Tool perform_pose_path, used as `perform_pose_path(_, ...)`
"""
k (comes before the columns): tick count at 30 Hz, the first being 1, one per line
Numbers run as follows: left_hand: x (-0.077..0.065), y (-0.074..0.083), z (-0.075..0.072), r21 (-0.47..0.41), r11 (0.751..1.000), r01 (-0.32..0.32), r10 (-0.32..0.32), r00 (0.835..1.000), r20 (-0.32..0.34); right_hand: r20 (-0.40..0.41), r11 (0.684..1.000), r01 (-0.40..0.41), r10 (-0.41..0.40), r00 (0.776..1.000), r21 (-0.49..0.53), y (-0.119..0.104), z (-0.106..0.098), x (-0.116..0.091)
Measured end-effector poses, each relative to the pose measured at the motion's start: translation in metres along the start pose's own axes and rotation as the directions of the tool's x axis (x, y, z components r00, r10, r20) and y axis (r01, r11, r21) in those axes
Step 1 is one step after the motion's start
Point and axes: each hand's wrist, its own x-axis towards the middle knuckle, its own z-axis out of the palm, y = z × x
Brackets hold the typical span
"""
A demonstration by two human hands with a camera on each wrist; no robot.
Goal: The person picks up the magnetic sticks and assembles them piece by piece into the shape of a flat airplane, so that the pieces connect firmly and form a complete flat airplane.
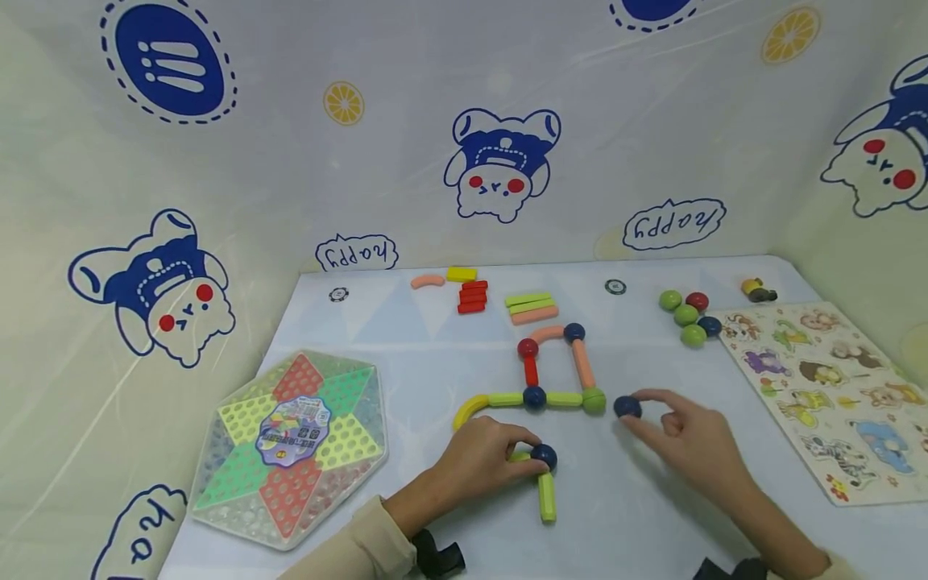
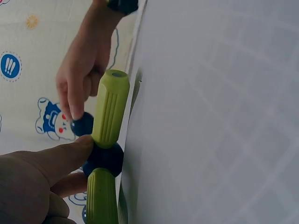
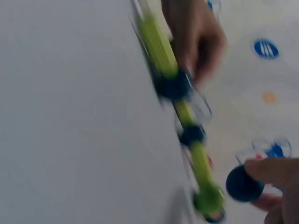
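Note:
My left hand [image 1: 487, 461] pinches a dark blue ball [image 1: 544, 457] that has two green rods joined to it. One green rod [image 1: 547, 498] points toward the table's front edge; the other is partly hidden behind the fingers. Between thumb and forefinger my right hand [image 1: 692, 439] holds a second blue ball [image 3: 245, 183]. Just beyond the hands lies a joined figure of rods and balls. It has a blue ball [image 1: 534, 398] at its base, a green ball [image 1: 594, 401] at the right corner, a red ball [image 1: 528, 348] and a curved yellow rod [image 1: 470, 409] at the left end.
Loose red rods [image 1: 473, 297], green rods [image 1: 529, 303] and a yellow piece [image 1: 461, 274] lie at the back. Several loose balls [image 1: 686, 315] sit by an animal picture board [image 1: 834, 387] on the right. A hexagonal game board [image 1: 232, 419] lies at the left.

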Motion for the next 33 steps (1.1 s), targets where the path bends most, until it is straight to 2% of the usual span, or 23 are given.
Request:
perform_pose_path(3,0.000,0.000,-0.001,0.006,1.000,-0.006,0.006,1.000,0.003,0.083,0.985,0.115,-0.127,0.988,0.130,-0.019,0.020,-0.029)
perform_pose_path(5,0.001,0.000,-0.002,0.010,1.000,-0.012,0.012,1.000,-0.003,0.098,0.943,0.236,-0.265,0.959,0.233,-0.026,0.032,-0.045)
perform_pose_path(6,0.002,0.000,-0.002,0.013,1.000,-0.016,0.017,1.000,-0.009,0.106,0.912,0.299,-0.339,0.935,0.282,-0.027,0.037,-0.051)
perform_pose_path(8,0.002,0.000,-0.003,0.019,1.000,-0.016,0.016,1.000,-0.018,0.107,0.826,0.438,-0.501,0.859,0.355,-0.030,0.043,-0.059)
perform_pose_path(10,0.002,0.000,-0.004,0.031,0.999,-0.015,0.015,1.000,-0.023,0.110,0.745,0.529,-0.614,0.781,0.406,-0.033,0.048,-0.064)
perform_pose_path(12,0.001,0.000,-0.003,0.037,0.999,-0.009,0.010,1.000,-0.022,0.136,0.697,0.581,-0.681,0.719,0.420,-0.034,0.053,-0.065)
perform_pose_path(13,0.001,-0.001,-0.002,0.036,0.999,-0.004,0.005,1.000,-0.017,0.139,0.681,0.605,-0.703,0.697,0.413,-0.035,0.055,-0.066)
perform_pose_path(14,0.001,-0.001,-0.002,0.036,0.999,-0.005,0.005,1.000,-0.014,0.135,0.670,0.623,-0.717,0.684,0.404,-0.035,0.058,-0.067)
perform_pose_path(16,0.001,-0.001,0.000,0.031,1.000,-0.006,0.006,1.000,-0.009,0.141,0.668,0.633,-0.723,0.676,0.390,-0.035,0.062,-0.067)
perform_pose_path(20,0.000,-0.001,0.000,0.017,1.000,0.000,0.000,1.000,-0.001,0.098,0.647,0.677,-0.744,0.661,0.351,-0.035,0.066,-0.068)
perform_pose_path(24,0.000,0.000,-0.001,0.007,1.000,0.013,-0.013,1.000,0.010,0.080,0.655,0.689,-0.740,0.668,0.310,-0.037,0.065,-0.068)
perform_pose_path(29,0.000,0.000,-0.001,0.012,1.000,0.000,0.000,1.000,0.007,0.106,0.694,0.670,-0.711,0.695,0.265,-0.038,0.063,-0.069)
perform_pose_path(33,-0.001,0.002,-0.003,0.035,0.999,-0.013,0.013,1.000,0.005,0.104,0.692,0.673,-0.713,0.693,0.262,-0.038,0.062,-0.068)
